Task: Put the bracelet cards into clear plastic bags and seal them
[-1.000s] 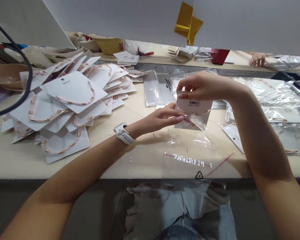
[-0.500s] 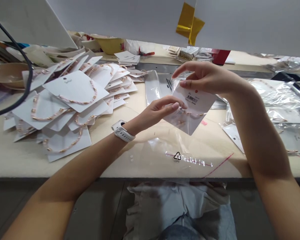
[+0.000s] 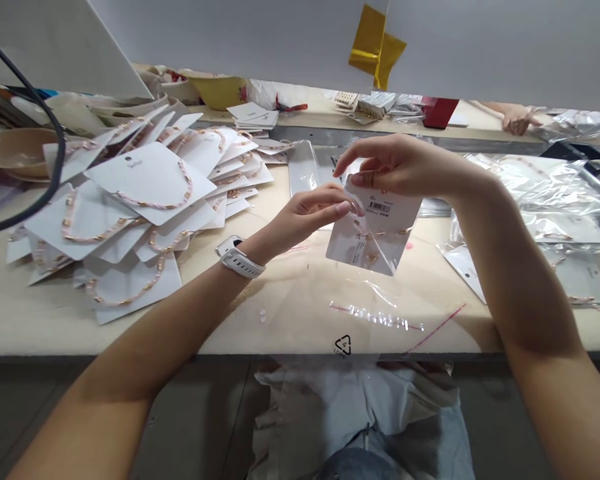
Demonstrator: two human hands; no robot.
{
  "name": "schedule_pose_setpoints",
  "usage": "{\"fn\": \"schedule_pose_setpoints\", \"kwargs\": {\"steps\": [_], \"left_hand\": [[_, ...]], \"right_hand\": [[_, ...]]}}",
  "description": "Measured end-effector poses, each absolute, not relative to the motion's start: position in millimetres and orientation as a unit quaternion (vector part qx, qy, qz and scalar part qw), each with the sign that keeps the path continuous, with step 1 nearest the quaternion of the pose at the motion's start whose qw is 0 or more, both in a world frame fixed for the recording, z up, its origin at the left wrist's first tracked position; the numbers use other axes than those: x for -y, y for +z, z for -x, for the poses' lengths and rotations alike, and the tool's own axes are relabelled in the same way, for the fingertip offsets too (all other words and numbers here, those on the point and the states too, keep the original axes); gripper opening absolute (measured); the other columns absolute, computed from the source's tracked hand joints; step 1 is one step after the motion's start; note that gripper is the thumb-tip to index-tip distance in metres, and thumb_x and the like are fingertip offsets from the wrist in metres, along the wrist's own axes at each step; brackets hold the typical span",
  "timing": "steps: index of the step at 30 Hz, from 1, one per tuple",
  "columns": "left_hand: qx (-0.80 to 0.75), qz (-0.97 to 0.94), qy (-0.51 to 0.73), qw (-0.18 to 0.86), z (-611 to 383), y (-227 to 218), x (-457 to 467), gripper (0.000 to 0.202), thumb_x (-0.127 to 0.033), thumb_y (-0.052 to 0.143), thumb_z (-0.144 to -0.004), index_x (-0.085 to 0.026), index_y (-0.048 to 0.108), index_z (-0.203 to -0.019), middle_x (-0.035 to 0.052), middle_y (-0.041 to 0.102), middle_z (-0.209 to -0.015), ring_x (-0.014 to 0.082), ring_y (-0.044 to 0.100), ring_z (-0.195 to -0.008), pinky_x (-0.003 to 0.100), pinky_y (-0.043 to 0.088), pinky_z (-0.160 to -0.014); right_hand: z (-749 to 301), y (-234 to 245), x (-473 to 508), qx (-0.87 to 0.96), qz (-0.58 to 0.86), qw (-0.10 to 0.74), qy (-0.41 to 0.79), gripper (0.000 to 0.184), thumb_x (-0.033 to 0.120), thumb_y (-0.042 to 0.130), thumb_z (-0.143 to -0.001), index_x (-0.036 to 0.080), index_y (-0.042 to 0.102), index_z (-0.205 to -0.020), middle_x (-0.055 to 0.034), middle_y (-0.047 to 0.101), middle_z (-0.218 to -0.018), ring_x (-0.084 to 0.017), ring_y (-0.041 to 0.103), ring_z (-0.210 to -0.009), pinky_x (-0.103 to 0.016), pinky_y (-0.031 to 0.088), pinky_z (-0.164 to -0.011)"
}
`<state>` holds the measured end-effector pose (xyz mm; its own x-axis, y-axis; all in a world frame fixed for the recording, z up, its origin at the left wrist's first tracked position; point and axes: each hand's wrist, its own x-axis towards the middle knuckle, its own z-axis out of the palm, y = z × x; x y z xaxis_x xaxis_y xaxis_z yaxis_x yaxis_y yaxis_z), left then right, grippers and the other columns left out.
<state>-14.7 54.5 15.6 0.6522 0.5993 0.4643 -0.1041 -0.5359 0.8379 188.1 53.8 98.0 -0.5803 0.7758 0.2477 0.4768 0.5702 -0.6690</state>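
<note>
My right hand point(image 3: 397, 163) pinches the top edge of a white jewelry card point(image 3: 395, 220) between thumb and fingers. The card is tilted, with a printed barcode and a beaded strand across its lower half. At its left edge my left hand point(image 3: 313, 217), with a white watch point(image 3: 240, 258) on the wrist, has thumb and fingers closed on a clear plastic bag point(image 3: 343, 344). The bag bears a black recycling mark and hangs down past the table edge. The card's lower part seems to lie inside the bag; its mouth is hard to make out.
A heap of white cards with pink and gold beaded strands point(image 3: 145, 180) covers the table's left. Bagged cards point(image 3: 555, 220) lie at right. Behind stand a yellow bowl point(image 3: 215, 90) and a grey panel point(image 3: 260, 40). Another person's hand point(image 3: 520, 120) shows at the far right.
The card has moved slightly down and turned more upright. The bag's recycling mark has slid lower, to the table edge. Another person's hand has appeared at the back right.
</note>
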Motion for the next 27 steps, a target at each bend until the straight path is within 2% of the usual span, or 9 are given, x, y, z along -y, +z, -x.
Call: {"fn": "schedule_pose_setpoints", "kwargs": {"steps": [3,7,11,16,18,21,23,27], "left_hand": [[-0.158,-0.791,0.386,0.447,14,15,-55,0.022,-0.044,0.059,-0.091,-0.029,0.074,-0.093,0.0013,0.066,-0.097,0.014,0.061,-0.098,0.026,0.05,-0.086],[-0.171,-0.788,0.417,0.42,13,13,-56,0.02,-0.043,0.062,-0.09,-0.028,0.075,-0.092,0.0017,0.066,-0.096,0.0157,0.062,-0.094,0.028,0.052,-0.082],[-0.168,-0.75,0.502,0.397,16,12,-66,0.016,-0.041,0.066,-0.087,-0.03,0.076,-0.089,0.0009,0.066,-0.092,0.0153,0.062,-0.088,0.028,0.052,-0.077],[-0.129,-0.634,0.659,0.384,21,20,-80,0.011,-0.038,0.073,-0.083,-0.028,0.077,-0.083,-0.0024,0.065,-0.08,0.0088,0.06,-0.079,0.021,0.048,-0.074],[-0.117,-0.609,0.685,0.383,22,25,-81,0.013,-0.04,0.073,-0.082,-0.027,0.076,-0.083,-0.0033,0.067,-0.082,0.0084,0.061,-0.081,0.021,0.048,-0.078],[-0.142,-0.597,0.691,0.382,25,30,-79,0.021,-0.047,0.072,-0.08,-0.026,0.074,-0.082,-0.0027,0.069,-0.085,0.0117,0.06,-0.082,0.026,0.048,-0.08],[-0.18,-0.602,0.679,0.379,27,31,-79,0.027,-0.053,0.072,-0.078,-0.027,0.072,-0.082,-0.0034,0.069,-0.085,0.0134,0.059,-0.083,0.028,0.048,-0.078],[-0.209,-0.634,0.64,0.381,34,29,-83,0.034,-0.058,0.066,-0.082,-0.025,0.068,-0.088,-0.0057,0.065,-0.082,0.0142,0.055,-0.088,0.031,0.046,-0.085]], "right_hand": [[-188,96,-54,0.855,0.369,0.245,0.27,0.016,0.017,0.069,-0.081,0.026,0.069,-0.094,0.0072,0.067,-0.073,-0.006,0.058,-0.062,-0.015,0.044,-0.051],[-182,93,-48,0.866,0.367,0.242,0.236,0.018,0.029,0.064,-0.086,0.029,0.063,-0.104,0.005,0.066,-0.075,-0.01,0.059,-0.064,-0.021,0.046,-0.054],[-182,97,-44,0.86,0.395,0.3,0.121,0.017,0.037,0.06,-0.087,0.029,0.057,-0.102,-0.0021,0.066,-0.094,-0.018,0.06,-0.082,-0.032,0.05,-0.067],[-191,99,-50,0.857,0.37,0.297,0.2,0.024,0.049,0.053,-0.089,0.03,0.058,-0.101,-0.0063,0.063,-0.102,-0.021,0.061,-0.096,-0.037,0.053,-0.081],[-192,96,-52,0.877,0.344,0.278,0.19,0.028,0.051,0.056,-0.087,0.031,0.063,-0.104,-0.0052,0.061,-0.117,-0.023,0.056,-0.113,-0.039,0.049,-0.096],[-190,89,-54,0.889,0.347,0.279,0.107,0.028,0.051,0.063,-0.084,0.033,0.069,-0.104,-0.0004,0.054,-0.132,-0.027,0.039,-0.133,-0.047,0.035,-0.113],[-191,87,-54,0.893,0.345,0.277,0.08,0.024,0.049,0.065,-0.083,0.033,0.071,-0.099,-0.0001,0.055,-0.13,-0.029,0.037,-0.134,-0.051,0.031,-0.115],[-199,91,-56,0.908,0.308,0.264,0.104,0.019,0.045,0.065,-0.085,0.028,0.073,-0.087,-0.0027,0.062,-0.117,-0.025,0.047,-0.124,-0.05,0.036,-0.11]]}}
